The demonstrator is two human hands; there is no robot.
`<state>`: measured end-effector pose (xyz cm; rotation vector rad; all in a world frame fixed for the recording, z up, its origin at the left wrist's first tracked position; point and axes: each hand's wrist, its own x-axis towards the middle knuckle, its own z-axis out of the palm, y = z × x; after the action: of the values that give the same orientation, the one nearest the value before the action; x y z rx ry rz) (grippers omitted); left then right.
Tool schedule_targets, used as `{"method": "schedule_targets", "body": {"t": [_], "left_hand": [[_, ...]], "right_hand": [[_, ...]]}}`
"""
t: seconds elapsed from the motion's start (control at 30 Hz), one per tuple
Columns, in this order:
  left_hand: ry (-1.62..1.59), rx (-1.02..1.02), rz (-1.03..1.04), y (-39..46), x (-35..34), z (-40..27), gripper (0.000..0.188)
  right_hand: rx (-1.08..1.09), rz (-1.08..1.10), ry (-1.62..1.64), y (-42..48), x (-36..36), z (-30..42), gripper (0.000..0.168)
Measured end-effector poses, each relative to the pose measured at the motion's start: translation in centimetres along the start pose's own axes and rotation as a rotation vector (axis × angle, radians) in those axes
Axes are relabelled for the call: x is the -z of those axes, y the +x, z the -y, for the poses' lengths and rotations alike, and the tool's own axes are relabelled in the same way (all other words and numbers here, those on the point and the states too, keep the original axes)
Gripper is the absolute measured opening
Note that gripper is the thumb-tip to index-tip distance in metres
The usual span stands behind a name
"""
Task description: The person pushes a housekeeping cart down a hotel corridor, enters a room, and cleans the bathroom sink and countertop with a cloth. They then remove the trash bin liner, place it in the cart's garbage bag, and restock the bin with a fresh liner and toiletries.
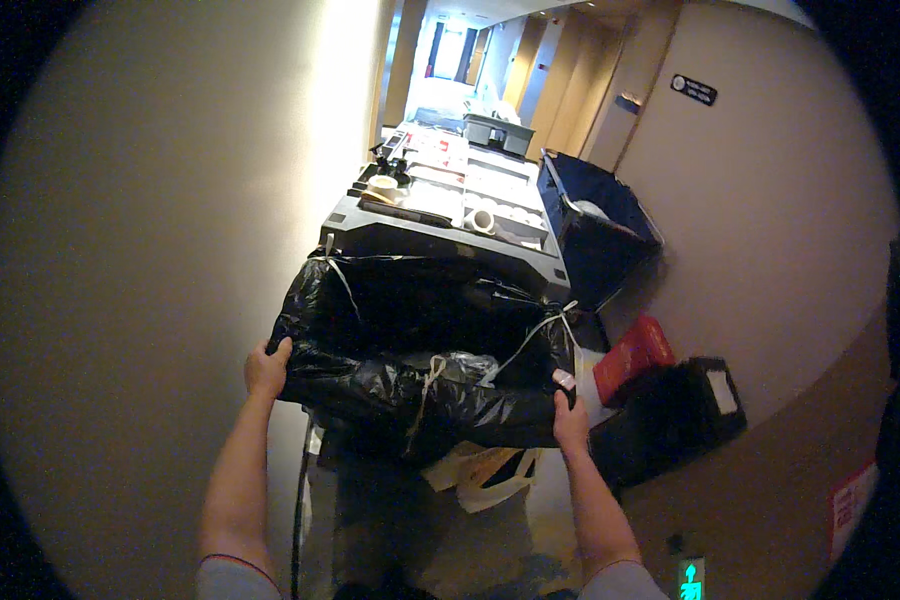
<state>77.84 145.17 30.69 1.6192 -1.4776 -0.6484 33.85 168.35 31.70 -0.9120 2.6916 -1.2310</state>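
A housekeeping cart (450, 234) stands before me, with a black plastic trash bag (390, 382) spread open across its near end and tied with pale strings. My left hand (270, 367) grips the bag-covered frame at its left side. On the right side, my right hand (570, 420) is closed around the frame, near a small pinkish object (563, 379). Clear plastic (472, 367) shows inside the bag. The cart's top tray holds white supplies, a paper roll (480, 220) and black pump bottles (391, 161).
Walls flank the cart closely. A blue fabric bin (600, 225) hangs at its right. A red container (634, 360) and a black box (667, 420) are low on the right. A grey caddy (499, 135) sits at the cart's far end, before a bright corridor. Paper bags (495, 480) lie below the trash bag.
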Motion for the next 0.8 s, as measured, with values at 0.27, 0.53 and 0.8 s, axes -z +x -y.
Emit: {"method": "schedule_targets", "body": {"t": [0.27,0.53,0.8], "left_hand": [[0.015,0.017,-0.025,-0.3,0.4,-0.7,0.051],[-0.044,0.043,-0.036,-0.8,1.0,-1.7,0.042],[-0.053,0.101,-0.010,-0.6,0.9,-1.6,0.040]], "right_hand": [[0.003,-0.015,-0.080,0.4,0.2,-0.1,0.052],[-0.008,0.037,0.051,0.3,0.5,0.8,0.050],[-0.039,0.053,-0.005,-0.3,1.5,2.6,0.050]]}}
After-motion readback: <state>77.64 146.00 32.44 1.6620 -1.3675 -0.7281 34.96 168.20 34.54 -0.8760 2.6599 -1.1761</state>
